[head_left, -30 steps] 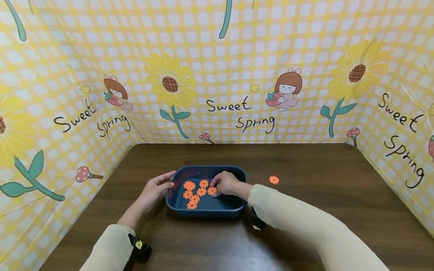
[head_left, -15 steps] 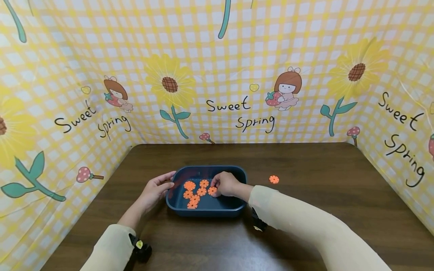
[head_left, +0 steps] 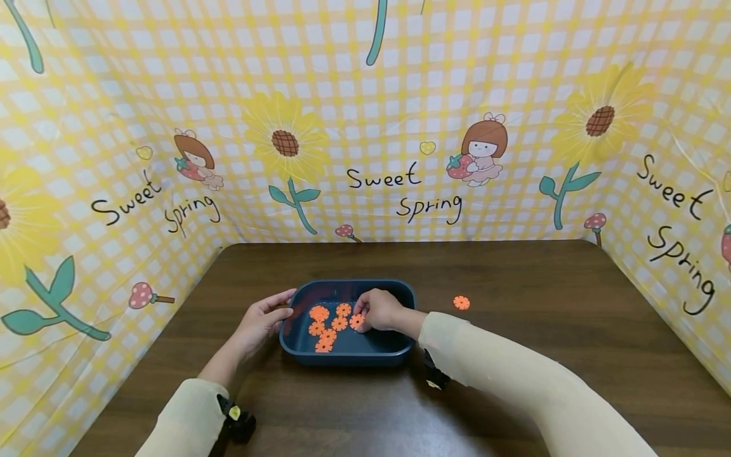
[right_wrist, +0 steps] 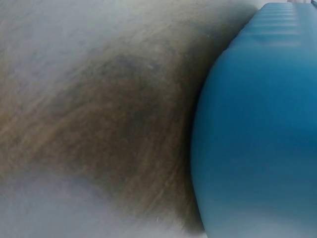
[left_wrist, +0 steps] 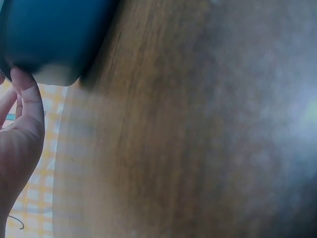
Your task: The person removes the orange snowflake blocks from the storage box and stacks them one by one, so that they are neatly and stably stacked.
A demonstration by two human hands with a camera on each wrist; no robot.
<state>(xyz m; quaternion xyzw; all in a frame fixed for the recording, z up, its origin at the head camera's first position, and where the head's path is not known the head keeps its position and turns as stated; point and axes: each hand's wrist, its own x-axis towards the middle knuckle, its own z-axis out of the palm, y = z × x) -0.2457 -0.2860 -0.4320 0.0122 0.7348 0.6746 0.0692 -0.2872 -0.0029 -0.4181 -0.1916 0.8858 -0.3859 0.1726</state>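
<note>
A dark blue rectangular basin (head_left: 348, 359) stands on the wooden table, holding several orange notched plastic discs (head_left: 339, 324) like interlocking snowflake pieces. Inside it, my right hand (head_left: 381, 309) pinches one orange notched disc (head_left: 356, 322) low near the basin floor; some fingertips are hidden. My left hand (head_left: 259, 322) rests at the basin's left side, thumb and fingers nearly straight and touching the rim. In the left wrist view, a fingertip of the left hand (left_wrist: 22, 124) meets the outer wall. The right wrist view shows the basin's outer wall (right_wrist: 257, 129), not the hand.
Another orange disc (head_left: 461, 303) lies on the table (head_left: 514, 355) to the right of the basin, behind the right forearm. A yellow checked cloth (head_left: 365, 127) with printed flowers hangs around the table's back and sides.
Almost nothing moves. The disc pinched by my right hand tilts or shifts very slightly, while the left hand and the basin stay in place.
</note>
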